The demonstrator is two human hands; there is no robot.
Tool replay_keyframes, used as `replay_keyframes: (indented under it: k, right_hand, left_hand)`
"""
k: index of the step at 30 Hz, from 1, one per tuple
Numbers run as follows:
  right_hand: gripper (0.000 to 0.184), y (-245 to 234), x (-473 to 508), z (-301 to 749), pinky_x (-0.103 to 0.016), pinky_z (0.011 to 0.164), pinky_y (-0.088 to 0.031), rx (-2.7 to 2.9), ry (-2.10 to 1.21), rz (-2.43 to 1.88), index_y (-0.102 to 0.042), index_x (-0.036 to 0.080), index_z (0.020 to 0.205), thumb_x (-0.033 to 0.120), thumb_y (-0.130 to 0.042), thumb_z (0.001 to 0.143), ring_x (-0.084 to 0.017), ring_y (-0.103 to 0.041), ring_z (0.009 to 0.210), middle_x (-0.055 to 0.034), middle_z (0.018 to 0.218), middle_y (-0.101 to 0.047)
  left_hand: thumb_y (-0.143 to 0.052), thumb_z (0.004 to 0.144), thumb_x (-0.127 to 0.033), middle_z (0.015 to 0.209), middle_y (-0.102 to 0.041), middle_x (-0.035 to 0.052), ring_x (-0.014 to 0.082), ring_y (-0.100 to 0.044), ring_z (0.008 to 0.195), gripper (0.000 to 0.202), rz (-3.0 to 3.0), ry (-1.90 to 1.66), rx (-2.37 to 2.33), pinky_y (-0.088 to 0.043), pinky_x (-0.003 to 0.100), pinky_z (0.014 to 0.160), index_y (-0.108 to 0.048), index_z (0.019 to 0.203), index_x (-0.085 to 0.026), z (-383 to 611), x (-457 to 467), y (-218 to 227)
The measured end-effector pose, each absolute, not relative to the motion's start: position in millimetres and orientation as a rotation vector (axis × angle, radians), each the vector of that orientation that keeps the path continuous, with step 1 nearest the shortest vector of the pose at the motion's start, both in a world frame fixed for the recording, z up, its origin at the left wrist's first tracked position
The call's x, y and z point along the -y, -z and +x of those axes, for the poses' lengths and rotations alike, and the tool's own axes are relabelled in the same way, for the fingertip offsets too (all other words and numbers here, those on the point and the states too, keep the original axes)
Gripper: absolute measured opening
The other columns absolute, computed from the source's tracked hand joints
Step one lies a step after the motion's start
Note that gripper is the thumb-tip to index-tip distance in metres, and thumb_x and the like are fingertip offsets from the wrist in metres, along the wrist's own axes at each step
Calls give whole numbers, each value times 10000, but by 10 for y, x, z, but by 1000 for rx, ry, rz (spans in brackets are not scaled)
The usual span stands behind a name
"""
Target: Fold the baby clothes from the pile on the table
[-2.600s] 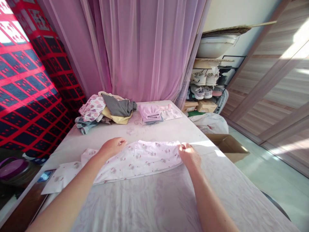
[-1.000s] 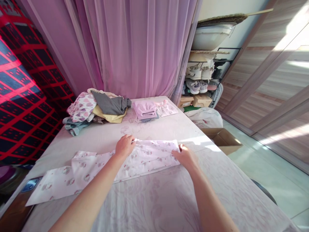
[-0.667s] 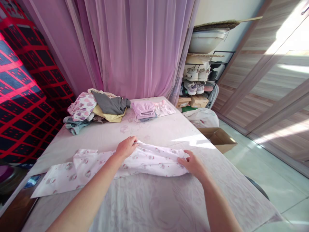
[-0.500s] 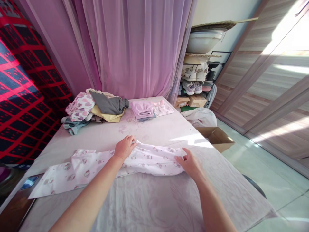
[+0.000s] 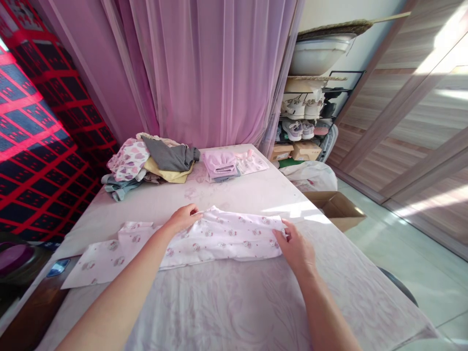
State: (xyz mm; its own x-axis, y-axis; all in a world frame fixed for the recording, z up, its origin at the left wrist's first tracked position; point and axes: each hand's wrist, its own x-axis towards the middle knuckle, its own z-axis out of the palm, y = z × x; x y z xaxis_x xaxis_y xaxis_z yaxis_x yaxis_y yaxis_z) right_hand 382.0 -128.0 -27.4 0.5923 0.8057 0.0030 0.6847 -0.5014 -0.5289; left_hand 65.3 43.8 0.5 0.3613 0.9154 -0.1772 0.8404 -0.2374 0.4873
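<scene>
A pair of pale pink printed pants (image 5: 226,236) lies lengthwise across the bed or table top, its narrow ends toward the left. My left hand (image 5: 185,217) pinches the far edge near the middle, where the cloth rises in a small peak. At the right end, my right hand (image 5: 295,246) has thumb and fingers closed on the corner of the fabric. My left forearm covers part of the pants.
A loose clothes pile (image 5: 161,161) and folded pink clothes (image 5: 220,165) lie at the back of the covered surface (image 5: 234,307). A phone-like dark object (image 5: 44,297) sits front left. Beyond the right edge are a cardboard box (image 5: 345,217) and a shoe rack (image 5: 310,117).
My left hand has slid left along the far edge of the pants. My right fingers have drawn together on the right corner. The view has shifted slightly.
</scene>
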Motion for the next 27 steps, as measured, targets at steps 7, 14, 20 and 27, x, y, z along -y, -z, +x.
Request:
replay_keyframes:
  k: [7, 14, 20, 27]
  right_hand:
    - [526, 297, 1256, 3862, -317, 708, -411, 1183, -328, -2409, -552, 243, 1337, 463, -494, 863, -226, -636, 853, -57, 1076, -697]
    - [486, 230, 1237, 3830, -331, 811, -447, 1328, -75, -2322, -550, 219, 1326, 409, -483, 884, -245, -598, 1069, -99, 1310, -585]
    - [471, 175, 1140, 3803, -319, 780, -433, 1204, -241, -2459, -563, 208, 1308, 461, -433, 933, -221, -634, 931, -75, 1102, -689]
    - [410, 235, 1145, 3810, -312, 744, -414, 1211, -256, -2481, -581, 261, 1302, 385, -454, 932, -221, -626, 931, -55, 1142, -674]
  left_hand:
    - [-540, 863, -353, 1138, -689, 35, 194, -629, 1016, 271, 2208, -222, -1622, -436, 268, 784, -611, 1108, -264, 914, -326, 59]
    - [-523, 877, -426, 1072, -711, 31, 197, -634, 957, 249, 2303, -249, -1565, -424, 270, 731, -684, 947, -249, 1178, -361, -121]
    - [-543, 816, -535, 833, -715, 14, 182, -621, 738, 332, 2104, -65, -1684, -358, 265, 573, -687, 800, -236, 1360, -504, -169]
    - [-509, 821, -419, 843, -715, 7, 180, -616, 768, 252, 2124, -140, -1705, -356, 263, 589, -692, 801, -248, 1382, -552, -85]
